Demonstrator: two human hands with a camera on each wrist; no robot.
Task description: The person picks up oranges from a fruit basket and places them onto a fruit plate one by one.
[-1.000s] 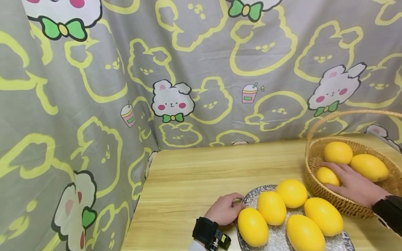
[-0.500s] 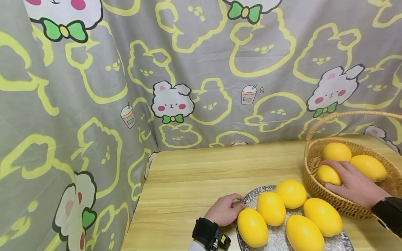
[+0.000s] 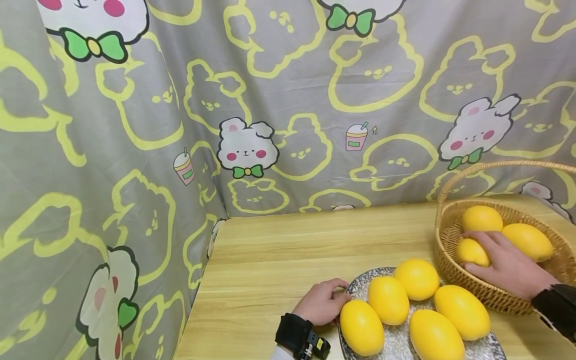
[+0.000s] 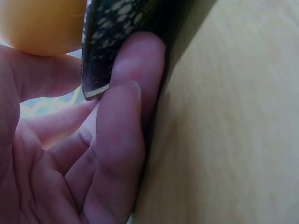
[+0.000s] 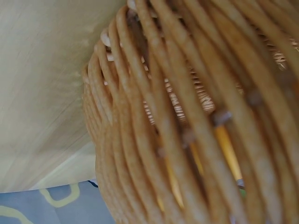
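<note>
My left hand (image 3: 321,302) pinches the left rim of a speckled grey plate (image 3: 371,275). In the left wrist view, fingers (image 4: 119,126) reach under the dark plate edge (image 4: 100,56), with the thumb on its upper side. Several yellow lemons lie on the plate, the closest lemon (image 3: 362,327) right beside that hand. Inside a wicker basket (image 3: 450,260) at the right, my right hand (image 3: 508,262) grips a lemon (image 3: 472,251), thumb on the near side and fingers over the top. The right wrist view shows mostly basket weave (image 5: 177,116), which hides that hand.
Two more lemons, a rear lemon (image 3: 482,219) and a right-hand lemon (image 3: 527,242), lie in the basket. Its tall handle (image 3: 508,165) arches over it. A wooden table (image 3: 270,255) carries everything. Patterned grey curtains (image 3: 315,100) enclose the back and left.
The held lemon has shifted slightly right within the basket, with the right hand around it. The left hand stays at the plate rim. The head view has tilted very slightly.
</note>
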